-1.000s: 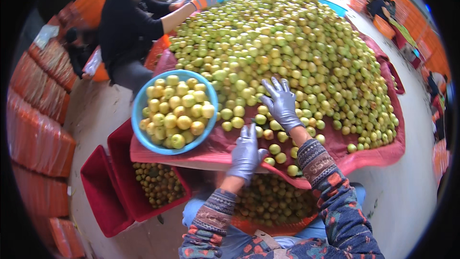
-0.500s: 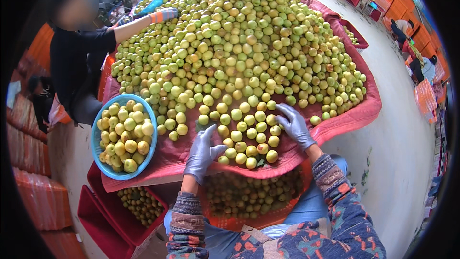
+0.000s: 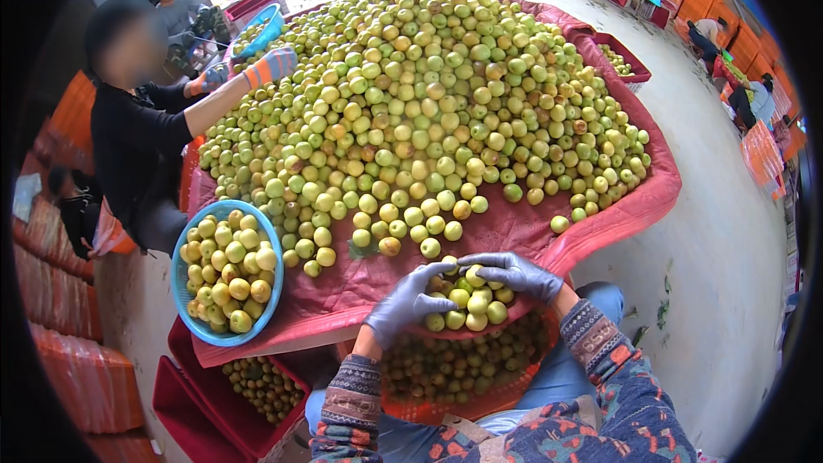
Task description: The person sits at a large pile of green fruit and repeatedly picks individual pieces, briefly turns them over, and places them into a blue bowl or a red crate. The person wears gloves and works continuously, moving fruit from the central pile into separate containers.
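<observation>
Both of my hands wear grey gloves and cup a cluster of round green-yellow fruits [image 3: 477,307] at the near edge of a red padded cloth [image 3: 613,216]. My left hand [image 3: 406,303] curls around the cluster's left side, thumb against the fruits. Over its far right side bends my right hand [image 3: 518,276], fingertips almost meeting the left ones. Palms and some fruits are hidden. Beyond the hands rises a large fruit pile [image 3: 411,111], its loose near edge a short way off. Below the cloth's edge, between my knees, an orange basket [image 3: 420,411] holds more fruits.
A blue basket [image 3: 227,340] full of fruits stands at the table's left corner. Red crates [image 3: 193,416] sit below it, one holding fruits. At the left, a co-worker's gloved hand [image 3: 272,66] is over the pile. Orange crates [image 3: 86,377] are stacked at far left.
My hands have moved closer together and nearer to me, drawing the spread fruits into a tight cluster at the cloth's edge. The co-worker's hand has lifted off the pile.
</observation>
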`<state>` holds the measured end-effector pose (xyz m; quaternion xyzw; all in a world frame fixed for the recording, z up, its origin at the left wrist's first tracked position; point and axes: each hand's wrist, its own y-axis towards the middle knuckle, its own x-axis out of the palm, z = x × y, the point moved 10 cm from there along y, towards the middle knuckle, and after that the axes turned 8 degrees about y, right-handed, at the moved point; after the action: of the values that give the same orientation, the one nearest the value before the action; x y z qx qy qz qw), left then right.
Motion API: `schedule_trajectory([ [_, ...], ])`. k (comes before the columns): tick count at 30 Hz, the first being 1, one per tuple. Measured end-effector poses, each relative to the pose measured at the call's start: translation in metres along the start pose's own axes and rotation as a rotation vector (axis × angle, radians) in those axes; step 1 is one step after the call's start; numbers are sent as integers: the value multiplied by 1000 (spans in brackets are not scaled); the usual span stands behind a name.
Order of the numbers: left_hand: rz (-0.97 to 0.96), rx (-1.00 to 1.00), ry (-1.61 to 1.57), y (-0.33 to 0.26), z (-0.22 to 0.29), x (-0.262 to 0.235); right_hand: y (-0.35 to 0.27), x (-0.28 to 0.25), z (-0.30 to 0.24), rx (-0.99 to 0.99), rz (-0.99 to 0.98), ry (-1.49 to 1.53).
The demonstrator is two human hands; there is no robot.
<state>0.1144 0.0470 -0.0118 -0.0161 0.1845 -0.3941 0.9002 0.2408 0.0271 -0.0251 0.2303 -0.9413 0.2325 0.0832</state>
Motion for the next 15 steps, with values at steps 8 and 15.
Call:
schedule_trajectory([
  [8, -551, 124, -164, -42, 66, 52, -60, 28, -7, 51, -362, -141],
  [15, 362, -147, -317, -40, 7, -54, 26, -45, -105, -474, 371, -594],
])
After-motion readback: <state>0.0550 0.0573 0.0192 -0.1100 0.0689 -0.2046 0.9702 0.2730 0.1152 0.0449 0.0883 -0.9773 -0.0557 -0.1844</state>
